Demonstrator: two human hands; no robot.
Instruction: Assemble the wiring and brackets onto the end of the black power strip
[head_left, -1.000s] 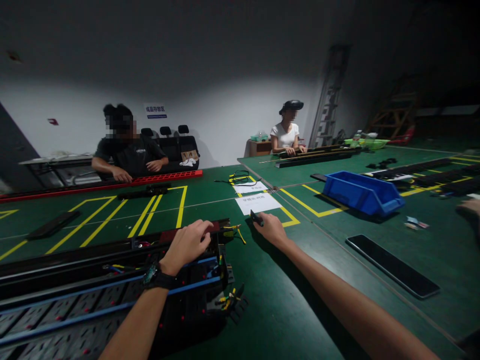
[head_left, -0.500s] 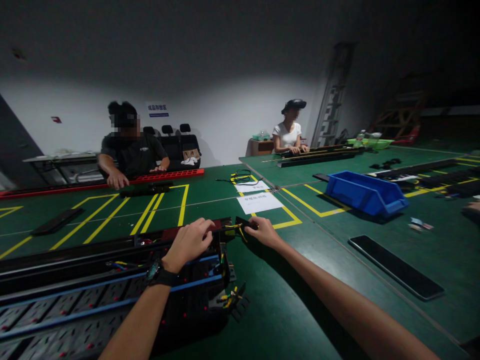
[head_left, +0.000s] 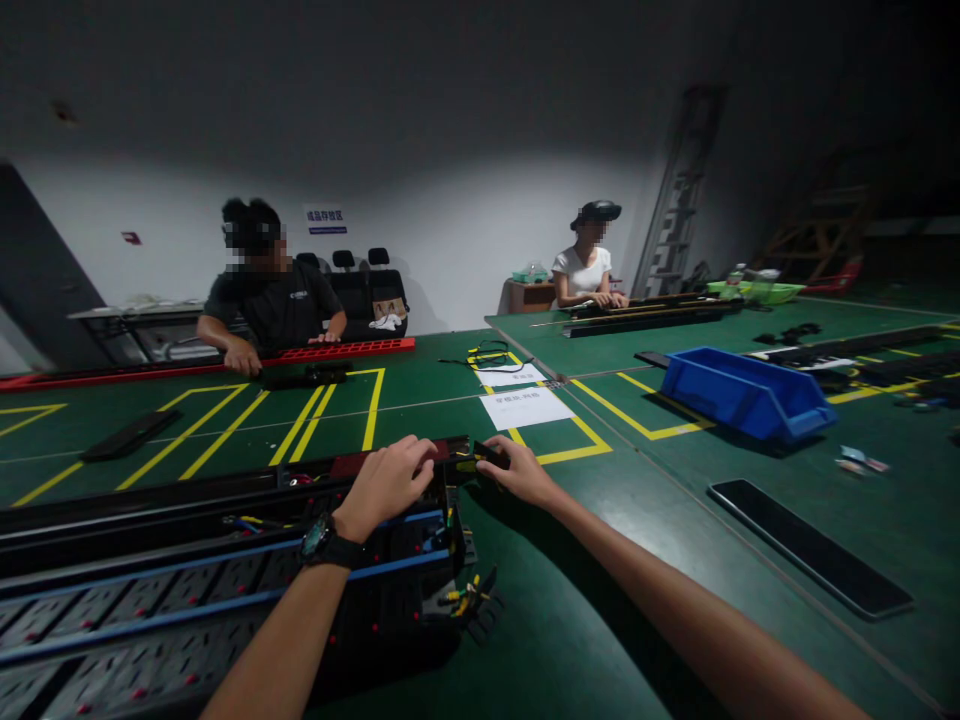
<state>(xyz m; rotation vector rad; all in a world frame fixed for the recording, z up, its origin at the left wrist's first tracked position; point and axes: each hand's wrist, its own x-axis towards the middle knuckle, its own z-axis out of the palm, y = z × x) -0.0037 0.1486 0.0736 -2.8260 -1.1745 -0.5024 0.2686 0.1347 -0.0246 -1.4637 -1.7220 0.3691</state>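
Several long black power strips (head_left: 142, 607) with rows of sockets and small red lights lie side by side at the lower left. My left hand (head_left: 390, 487), wearing a watch, lies over the right end of the farthest black strip housing (head_left: 330, 475), its fingers curled onto it. A pinch of my right hand (head_left: 519, 472) holds a small black end cap (head_left: 491, 456) close against that open end; the fingertips hide part of it. Loose yellow and green wires with a dark end piece (head_left: 472, 600) stick out of the nearer strip's end.
Right of my arms are a blue bin (head_left: 746, 393) and a black flat slab (head_left: 810, 547). White paper sheets (head_left: 526, 408) and yellow tape mark the green table (head_left: 600, 640). Across it, two people (head_left: 274, 300) work at long parts, one by a red rail (head_left: 360, 348).
My right hand has brought the end cap nearer to the strip's end, and the yellow wire between them shows less. My left hand stays on the strip. The view has shifted slightly.
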